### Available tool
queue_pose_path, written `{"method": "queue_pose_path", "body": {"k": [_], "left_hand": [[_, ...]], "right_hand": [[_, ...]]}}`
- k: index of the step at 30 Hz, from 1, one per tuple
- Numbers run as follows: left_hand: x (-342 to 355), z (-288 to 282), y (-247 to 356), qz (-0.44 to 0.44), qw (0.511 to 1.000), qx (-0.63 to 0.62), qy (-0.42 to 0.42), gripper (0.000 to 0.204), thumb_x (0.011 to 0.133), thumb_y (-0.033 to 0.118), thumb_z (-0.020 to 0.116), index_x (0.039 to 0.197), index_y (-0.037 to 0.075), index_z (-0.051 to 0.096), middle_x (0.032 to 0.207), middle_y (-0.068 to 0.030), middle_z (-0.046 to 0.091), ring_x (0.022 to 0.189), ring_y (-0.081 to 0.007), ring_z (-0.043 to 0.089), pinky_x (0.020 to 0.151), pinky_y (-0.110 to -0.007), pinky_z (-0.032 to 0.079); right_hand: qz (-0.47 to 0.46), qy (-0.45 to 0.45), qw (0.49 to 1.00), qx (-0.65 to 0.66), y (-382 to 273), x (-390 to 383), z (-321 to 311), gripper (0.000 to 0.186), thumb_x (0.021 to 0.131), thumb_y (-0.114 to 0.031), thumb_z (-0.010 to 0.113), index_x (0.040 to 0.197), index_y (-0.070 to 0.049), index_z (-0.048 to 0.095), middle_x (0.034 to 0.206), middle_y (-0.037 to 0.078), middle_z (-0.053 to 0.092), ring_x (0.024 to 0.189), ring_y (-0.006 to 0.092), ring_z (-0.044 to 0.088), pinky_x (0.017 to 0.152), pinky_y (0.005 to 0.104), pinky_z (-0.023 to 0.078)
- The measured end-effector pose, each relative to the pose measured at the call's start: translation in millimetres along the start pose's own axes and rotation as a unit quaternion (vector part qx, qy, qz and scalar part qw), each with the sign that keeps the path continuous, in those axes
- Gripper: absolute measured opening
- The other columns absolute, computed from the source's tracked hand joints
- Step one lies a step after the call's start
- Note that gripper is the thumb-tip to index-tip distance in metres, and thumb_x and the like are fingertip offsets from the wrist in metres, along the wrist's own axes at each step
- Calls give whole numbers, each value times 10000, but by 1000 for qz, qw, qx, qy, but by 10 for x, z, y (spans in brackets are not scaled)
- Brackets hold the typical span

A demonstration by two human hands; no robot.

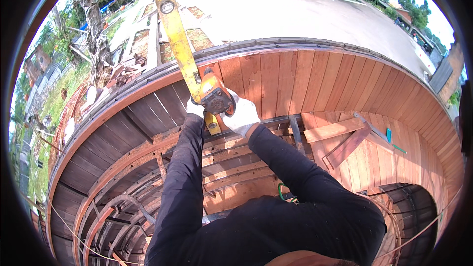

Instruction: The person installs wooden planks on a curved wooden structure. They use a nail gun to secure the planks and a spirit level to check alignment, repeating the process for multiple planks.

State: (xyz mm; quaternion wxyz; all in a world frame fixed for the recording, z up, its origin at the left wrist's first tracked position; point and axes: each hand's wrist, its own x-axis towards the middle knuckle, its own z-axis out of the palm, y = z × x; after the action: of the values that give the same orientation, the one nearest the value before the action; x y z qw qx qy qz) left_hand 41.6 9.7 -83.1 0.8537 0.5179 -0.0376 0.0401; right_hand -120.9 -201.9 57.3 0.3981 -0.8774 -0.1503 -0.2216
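My right hand, in a white glove, is closed around an orange and black power tool. Its exact kind does not show from this side. My left hand, also gloved in white, is at the left edge of a yellow spirit level. Its fingers are hidden behind the level and the tool. The level lies across the curved deck edge, its far end jutting out over the ground. Part of its near end shows below the tool. Reddish wooden planks run along the edge right of the tool.
Dark, weathered boards line the left side. Below my arms, curved wooden ribs have gaps between them. Loose board pieces and a framing square rest on the planks at right. Beyond the edge, scrap timber lies on the ground.
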Motion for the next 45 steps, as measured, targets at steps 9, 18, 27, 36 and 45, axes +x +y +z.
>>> {"method": "queue_pose_path", "body": {"k": [9, 18, 27, 36, 45], "left_hand": [[99, -221, -30, 63, 993, 102, 3, 371, 837, 2, 686, 1192, -12, 580, 1122, -107, 672, 973, -199, 663, 842, -327, 542], [-486, 510, 654, 53, 967, 246, 27, 453, 710, 81, 859, 1085, 7, 617, 979, -53, 679, 833, -162, 644, 766, -297, 535], [-537, 504, 557, 15, 969, 246, 33, 542, 695, 252, 882, 1103, 13, 617, 1001, -62, 681, 870, -160, 632, 792, -308, 513], [-502, 487, 567, 13, 968, 249, 23, 536, 702, 221, 879, 1109, 0, 609, 997, -58, 679, 860, -156, 632, 774, -303, 518], [-627, 515, 608, 44, 975, 216, 24, 425, 742, 81, 837, 1097, 10, 613, 969, -40, 682, 813, -143, 639, 743, -287, 524]], "right_hand": [[1, 0, 1000, 28, -142, -123, -125, 572, 773, -273, 718, 1275, -85, 519, 927, 180, 695, 860, 345, 682, 745, 387, 549], [97, 1, 990, 100, 366, -823, -129, 521, 756, -242, 719, 1214, -48, 562, 969, 173, 693, 891, 349, 670, 785, 402, 535], [76, -191, 972, -116, 926, -1443, 388, 519, 801, -345, 660, 1252, -111, 557, 946, 182, 689, 880, 356, 664, 784, 440, 520], [73, -205, 967, -131, 1332, -1711, 644, 669, 783, -367, 667, 1369, -103, 484, 996, 193, 679, 957, 350, 644, 870, 435, 483], [47, -193, 968, -153, 1224, -1647, 624, 672, 822, -372, 631, 1410, -114, 431, 1034, 178, 673, 1002, 325, 635, 919, 438, 448]]}}
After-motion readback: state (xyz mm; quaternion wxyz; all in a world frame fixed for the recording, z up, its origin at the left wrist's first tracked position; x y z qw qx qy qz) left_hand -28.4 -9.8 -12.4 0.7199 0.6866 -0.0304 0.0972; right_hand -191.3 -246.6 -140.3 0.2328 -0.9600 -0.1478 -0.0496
